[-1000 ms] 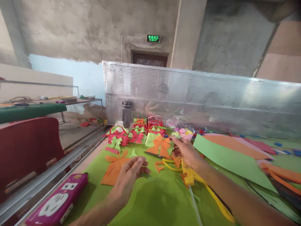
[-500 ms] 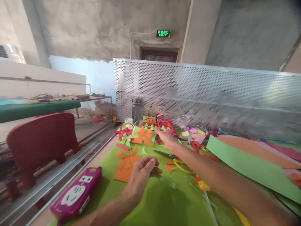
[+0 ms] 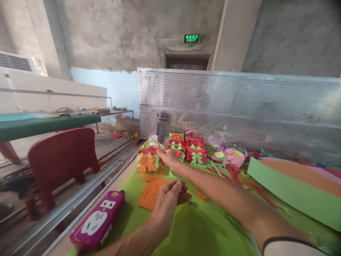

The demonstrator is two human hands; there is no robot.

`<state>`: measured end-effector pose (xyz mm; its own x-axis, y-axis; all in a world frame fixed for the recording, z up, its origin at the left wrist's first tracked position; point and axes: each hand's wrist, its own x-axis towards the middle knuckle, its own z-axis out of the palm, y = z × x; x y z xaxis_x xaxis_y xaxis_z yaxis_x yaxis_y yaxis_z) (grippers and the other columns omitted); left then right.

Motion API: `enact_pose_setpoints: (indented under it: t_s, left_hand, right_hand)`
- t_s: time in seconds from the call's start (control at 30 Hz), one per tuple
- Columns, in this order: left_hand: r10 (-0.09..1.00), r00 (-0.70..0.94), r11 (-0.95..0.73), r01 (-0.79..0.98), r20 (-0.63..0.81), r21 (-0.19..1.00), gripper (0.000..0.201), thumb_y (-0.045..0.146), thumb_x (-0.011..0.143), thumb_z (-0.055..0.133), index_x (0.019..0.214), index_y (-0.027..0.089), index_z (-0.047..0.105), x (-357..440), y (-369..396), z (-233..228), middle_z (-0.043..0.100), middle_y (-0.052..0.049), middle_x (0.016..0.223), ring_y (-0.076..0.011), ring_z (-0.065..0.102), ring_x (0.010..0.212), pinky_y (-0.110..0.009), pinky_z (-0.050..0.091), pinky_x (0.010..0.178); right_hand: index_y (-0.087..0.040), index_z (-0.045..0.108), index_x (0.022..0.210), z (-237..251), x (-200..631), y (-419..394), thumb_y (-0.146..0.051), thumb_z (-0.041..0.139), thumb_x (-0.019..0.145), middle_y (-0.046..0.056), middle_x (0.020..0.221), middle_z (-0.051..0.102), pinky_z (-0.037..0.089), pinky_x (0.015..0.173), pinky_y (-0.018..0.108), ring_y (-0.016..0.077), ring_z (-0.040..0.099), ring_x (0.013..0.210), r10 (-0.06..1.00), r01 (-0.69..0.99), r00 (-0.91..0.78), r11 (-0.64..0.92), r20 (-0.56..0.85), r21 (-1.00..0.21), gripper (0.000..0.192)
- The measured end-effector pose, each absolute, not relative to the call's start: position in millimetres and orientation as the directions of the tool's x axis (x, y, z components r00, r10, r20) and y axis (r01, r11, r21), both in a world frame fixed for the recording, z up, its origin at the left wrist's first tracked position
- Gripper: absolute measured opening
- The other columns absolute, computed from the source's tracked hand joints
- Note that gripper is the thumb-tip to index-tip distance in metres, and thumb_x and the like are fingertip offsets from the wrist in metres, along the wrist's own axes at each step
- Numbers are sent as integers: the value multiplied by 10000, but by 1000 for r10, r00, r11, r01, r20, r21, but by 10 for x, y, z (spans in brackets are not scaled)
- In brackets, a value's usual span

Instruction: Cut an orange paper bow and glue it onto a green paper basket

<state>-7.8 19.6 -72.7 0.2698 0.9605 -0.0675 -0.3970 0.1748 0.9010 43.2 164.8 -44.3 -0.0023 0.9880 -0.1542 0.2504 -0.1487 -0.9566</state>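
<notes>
My right hand [image 3: 169, 157] reaches forward over the table, its fingers closed at the right edge of a small green bag [image 3: 139, 164] with an orange bow [image 3: 148, 163]. Close to me, my left hand [image 3: 170, 199] hovers with curled fingers and the thumb pressed in; what it holds, if anything, is hidden. Beside it lies a flat orange craft piece [image 3: 149, 193] with bow-like shapes. A small green cut-out [image 3: 171, 175] sits between the hands. Right of my right hand stands a red bag [image 3: 189, 156] with a green bow [image 3: 197, 157].
A purple power strip [image 3: 99, 220] lies at the table's left edge. A grey bottle [image 3: 161, 129] stands at the back by the perforated metal screen [image 3: 176, 89]. Coloured sheets [image 3: 287, 192] and scraps [image 3: 231, 154] cover the right side. A red chair [image 3: 64, 156] stands left.
My right hand has moved left with the green bag, which now stands before the left red bag. The red bag behind the hand has come into view; scissors are now hidden. The view shifted left.
</notes>
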Motion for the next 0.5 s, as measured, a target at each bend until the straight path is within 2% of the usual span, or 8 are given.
enact_pose_setpoints:
  t_s: [0.33, 0.4, 0.5]
  left_hand:
    - [961, 272, 164, -409, -52, 897, 388, 461, 649, 772, 773, 124, 625, -70, 183, -751, 632, -53, 778, -182, 651, 668, -319, 486, 690]
    - [962, 267, 165, -415, -54, 895, 375, 444, 651, 775, 777, 119, 636, -71, 182, -740, 645, -60, 781, -185, 657, 663, -321, 486, 692]
    - [965, 259, 161, -437, -48, 885, 368, 441, 649, 772, 781, 119, 651, -79, 186, -686, 662, -60, 779, -189, 665, 664, -316, 486, 691]
  right_hand:
    - [-169, 570, 1204, -371, 802, 1363, -351, 576, 931, 83, 1186, 606, 540, 821, 420, 212, 626, 980, 996, 349, 6, -82, -85, -933, 328]
    - [-157, 587, 1157, -340, 962, 1204, -366, 565, 937, 69, 1103, 634, 551, 764, 382, 185, 641, 894, 998, 365, -5, -62, -68, -929, 305]
    - [-143, 622, 964, -301, 1211, 887, -395, 540, 945, 27, 855, 663, 514, 595, 249, 111, 625, 658, 999, 378, -24, -36, -49, -925, 266]
